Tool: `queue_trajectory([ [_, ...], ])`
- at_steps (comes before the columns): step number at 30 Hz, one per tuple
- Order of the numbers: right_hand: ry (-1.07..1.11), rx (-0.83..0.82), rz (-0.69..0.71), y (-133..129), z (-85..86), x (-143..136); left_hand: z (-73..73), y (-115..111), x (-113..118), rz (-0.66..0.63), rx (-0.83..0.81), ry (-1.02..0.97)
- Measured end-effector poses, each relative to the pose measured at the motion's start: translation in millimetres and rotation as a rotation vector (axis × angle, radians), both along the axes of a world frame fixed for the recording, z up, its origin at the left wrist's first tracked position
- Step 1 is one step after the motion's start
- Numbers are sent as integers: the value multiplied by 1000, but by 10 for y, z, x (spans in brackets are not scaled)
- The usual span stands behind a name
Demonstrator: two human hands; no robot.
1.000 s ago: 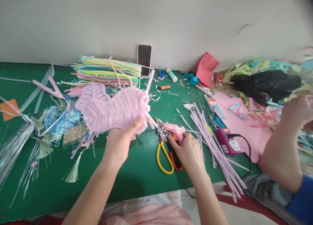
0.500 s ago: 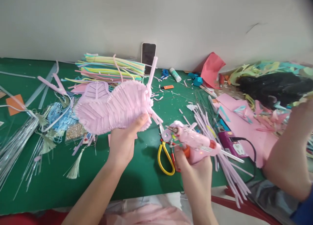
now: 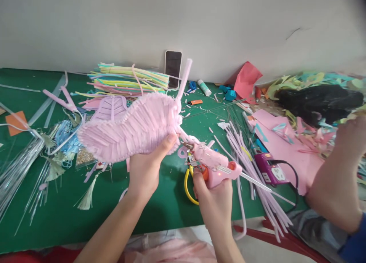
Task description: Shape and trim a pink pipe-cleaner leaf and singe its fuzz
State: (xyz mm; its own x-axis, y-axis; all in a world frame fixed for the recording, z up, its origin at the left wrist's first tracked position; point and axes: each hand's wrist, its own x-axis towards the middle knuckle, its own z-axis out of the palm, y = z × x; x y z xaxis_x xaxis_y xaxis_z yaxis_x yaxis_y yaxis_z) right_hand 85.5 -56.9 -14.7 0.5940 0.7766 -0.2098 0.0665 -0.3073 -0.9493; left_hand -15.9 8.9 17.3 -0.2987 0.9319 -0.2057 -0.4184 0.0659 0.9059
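My left hand (image 3: pixel 148 167) grips a pale pink leaf-shaped craft piece (image 3: pixel 128 127) covered in pipe cleaners, its thumb pressed on the right end. From that end one pipe-cleaner stalk (image 3: pixel 184 79) sticks up, and another strand runs down to the right. A pink hot glue gun (image 3: pixel 214 160) is held in my right hand (image 3: pixel 214 194), its small light lit and a clear glue stick (image 3: pixel 256 182) jutting from the back. The nozzle is close to the strand at the piece's right end; contact cannot be made out. Yellow-handled pliers (image 3: pixel 188 186) lie partly hidden behind the gun.
Pastel pipe cleaners (image 3: pixel 131 78) are piled at the back near a phone (image 3: pixel 173 69) leaning on the wall. Pink pipe cleaners (image 3: pixel 265 202) and a purple power strip (image 3: pixel 270 169) lie right. Tassels (image 3: pixel 87 192) lie left. Another person's bare limb (image 3: pixel 337 175) rests at far right.
The glue gun has moved left and up to the craft piece's right end. The piece has tilted slightly, its left end shifting left and its upper stalk leaning more to the right.
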Motion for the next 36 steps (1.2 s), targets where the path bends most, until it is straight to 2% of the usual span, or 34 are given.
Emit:
queue_trajectory([
  [8,-13,3,15,1,-72,36,-70,-15,11,36,44,40],
  [16,-49,17,18,-3,-156,61,-21,-11,8,21,25,38],
  [28,-69,9,41,9,-143,60,-90,-15,-1,63,12,91],
  [36,-69,-25,52,6,-165,71,-32,-21,7,77,-39,167],
])
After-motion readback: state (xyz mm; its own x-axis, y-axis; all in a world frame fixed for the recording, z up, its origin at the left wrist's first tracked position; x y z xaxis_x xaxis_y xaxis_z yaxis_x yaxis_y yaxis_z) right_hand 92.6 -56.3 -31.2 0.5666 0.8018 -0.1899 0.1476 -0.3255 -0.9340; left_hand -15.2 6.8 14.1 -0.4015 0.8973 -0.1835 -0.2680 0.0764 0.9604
